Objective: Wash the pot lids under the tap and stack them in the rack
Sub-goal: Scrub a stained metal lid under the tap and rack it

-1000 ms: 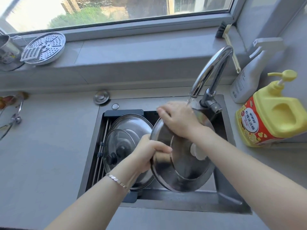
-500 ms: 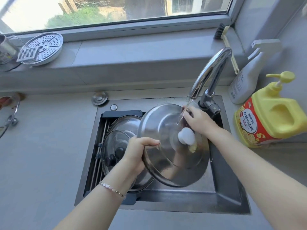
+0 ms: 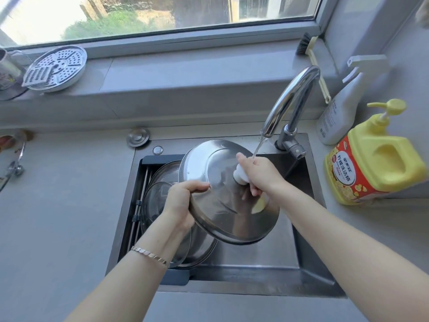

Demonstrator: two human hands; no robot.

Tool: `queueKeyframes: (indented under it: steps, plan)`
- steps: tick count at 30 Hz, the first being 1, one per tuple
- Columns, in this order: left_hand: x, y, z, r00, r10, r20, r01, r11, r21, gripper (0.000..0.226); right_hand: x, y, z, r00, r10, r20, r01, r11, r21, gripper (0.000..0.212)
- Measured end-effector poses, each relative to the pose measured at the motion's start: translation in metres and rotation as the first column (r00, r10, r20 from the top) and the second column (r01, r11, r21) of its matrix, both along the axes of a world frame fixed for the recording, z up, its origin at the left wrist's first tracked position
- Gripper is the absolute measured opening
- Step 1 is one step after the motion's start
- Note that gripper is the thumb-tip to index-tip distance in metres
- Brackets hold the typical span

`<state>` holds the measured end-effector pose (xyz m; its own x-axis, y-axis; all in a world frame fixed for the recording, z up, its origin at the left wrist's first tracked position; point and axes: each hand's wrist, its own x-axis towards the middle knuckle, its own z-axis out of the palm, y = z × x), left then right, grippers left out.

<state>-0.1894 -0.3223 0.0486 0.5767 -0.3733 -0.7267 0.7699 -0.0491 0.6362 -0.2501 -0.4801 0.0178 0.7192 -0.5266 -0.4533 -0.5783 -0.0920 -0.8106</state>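
**Lid held tilted under tap**

Round and domed, of brushed steel with a raised rim, the lid is over the sink, tilted, with its top side toward the camera. A thin stream of water falls from the curved chrome spout onto the right hand. That hand's fingers are curled round the white knob at the lid's centre. The left hand grips the lid's left rim, fingers hooked over the edge. A bracelet of flat links sits on that wrist.

The sink's left part holds a rack of thin metal bars in a dark frame. Two more lids lean in it, overlapping: a glass lid in front and a steel lid behind. Both are partly hidden by the left hand and the held lid.

The sink is rectangular, of dull steel, sunk in a smooth grey counter. At the right stand a yellow jug with a pump and a red label, and a white spray bottle. A grey sill runs under the window. On its left lies a perforated round steamer plate with a small grater on it. A brush with dark bristles and a pale handle leans at its right end.
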Motion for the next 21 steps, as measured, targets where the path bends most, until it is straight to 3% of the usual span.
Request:
queueKeyframes:
  steps: [4,6,9,13,15,17,21]
  plan:
    - [0.001,-0.002,-0.002,1.0,0.007,0.01,-0.008,1.0,0.018,0.039,-0.009,0.001,-0.008,0.989,-0.106,0.107,0.083,0.977,0.197,0.042]
    - [0.001,-0.003,-0.003,1.0,0.007,0.005,-0.007,0.999,0.032,0.044,-0.013,0.004,-0.01,0.986,-0.06,0.154,0.048,0.995,0.083,0.04]
    - [0.0,-0.006,-0.004,1.0,-0.024,0.002,0.024,0.999,0.023,0.044,-0.012,0.0,-0.01,0.999,0.024,0.047,-0.017,0.989,-0.148,0.046]
    - [0.002,-0.023,-0.002,0.976,-0.142,0.166,0.117,0.982,0.15,0.011,-0.01,-0.008,-0.019,0.99,-0.036,-0.136,0.018,0.992,-0.128,0.055]
    - [-0.001,-0.041,0.001,0.91,-0.282,0.303,0.206,0.944,0.259,0.007,-0.018,-0.014,-0.026,0.97,-0.027,-0.243,0.001,0.994,-0.108,0.059]
    - [-0.007,-0.062,0.004,0.803,-0.443,0.399,0.314,0.883,0.35,0.025,-0.034,-0.022,-0.032,0.947,-0.01,-0.32,-0.026,0.994,-0.108,0.056]
    - [-0.012,-0.097,0.008,0.658,-0.612,0.439,0.41,0.78,0.473,0.014,-0.058,-0.045,-0.035,0.943,-0.119,-0.312,0.057,0.979,-0.198,0.026]
